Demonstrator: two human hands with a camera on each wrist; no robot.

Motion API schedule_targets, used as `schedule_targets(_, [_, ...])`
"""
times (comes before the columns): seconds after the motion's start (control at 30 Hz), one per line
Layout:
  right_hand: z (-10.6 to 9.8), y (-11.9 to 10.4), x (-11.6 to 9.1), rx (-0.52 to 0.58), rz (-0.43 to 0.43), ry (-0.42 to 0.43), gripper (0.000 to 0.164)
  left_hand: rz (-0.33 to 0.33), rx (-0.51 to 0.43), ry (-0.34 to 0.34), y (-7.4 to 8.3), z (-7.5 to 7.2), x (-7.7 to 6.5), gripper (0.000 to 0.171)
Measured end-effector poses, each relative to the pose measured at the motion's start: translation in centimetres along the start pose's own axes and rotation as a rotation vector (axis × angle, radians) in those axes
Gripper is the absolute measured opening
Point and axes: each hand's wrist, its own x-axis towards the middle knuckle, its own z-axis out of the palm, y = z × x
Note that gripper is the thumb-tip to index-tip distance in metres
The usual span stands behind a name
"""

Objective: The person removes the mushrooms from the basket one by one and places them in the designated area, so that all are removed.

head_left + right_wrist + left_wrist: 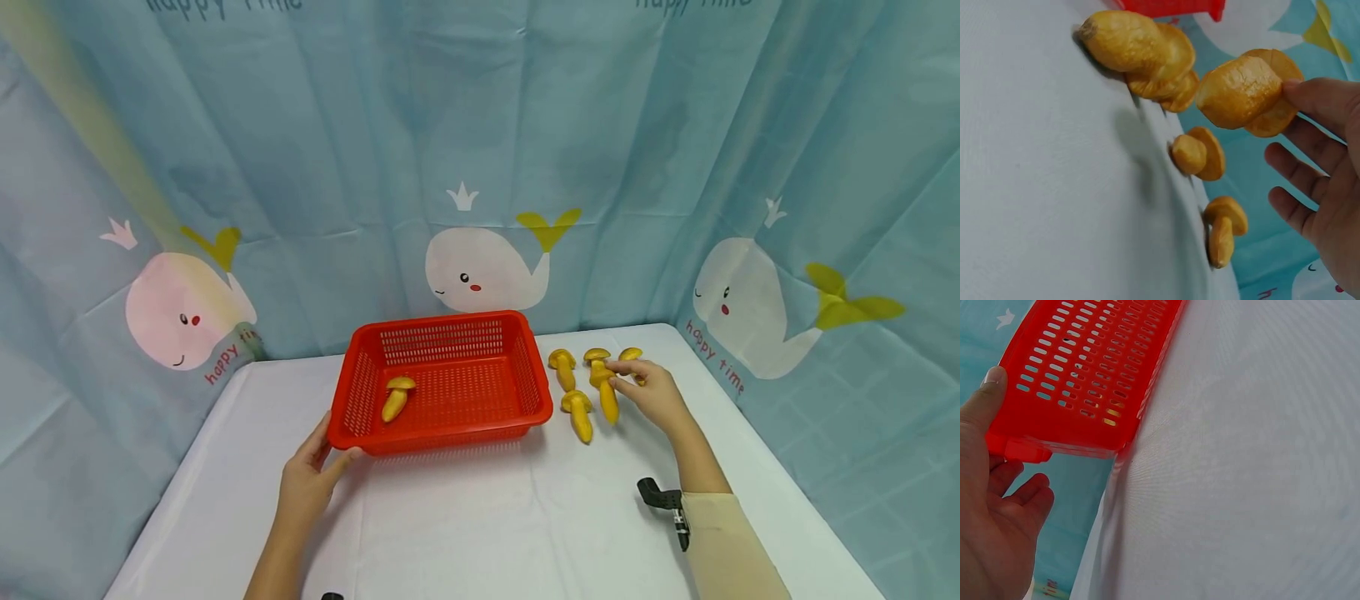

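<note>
A red plastic basket [450, 438] with slotted walls stands at the back of the table, one yellow mushroom [397, 398] lying inside. At its front-left corner, my left hand [307, 485] grips the rim, the thumb on the near side and other fingers curled below the lip in the left wrist view. My right hand [652, 395] pinches another yellow mushroom [1241, 94] by the cap between thumb and forefinger, above the table. Several loose mushrooms [578, 415] lie around it, to the right of the basket; one of these [632, 354] is partly hidden behind the hand.
White cloth covers the table [465, 525]. A blue curtain [360, 200] with whale prints encloses the back and both sides. A black bracket [660, 496] sits at the right wrist, by a beige sleeve [731, 542].
</note>
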Motion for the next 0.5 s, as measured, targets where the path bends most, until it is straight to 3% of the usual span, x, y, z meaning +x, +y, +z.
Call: schedule_targets(0.5, [1.3,2.8,0.2,-0.070,0.062,-0.027,0.028,-0.007,0.016,-0.002,0.1,0.0,0.0,0.085])
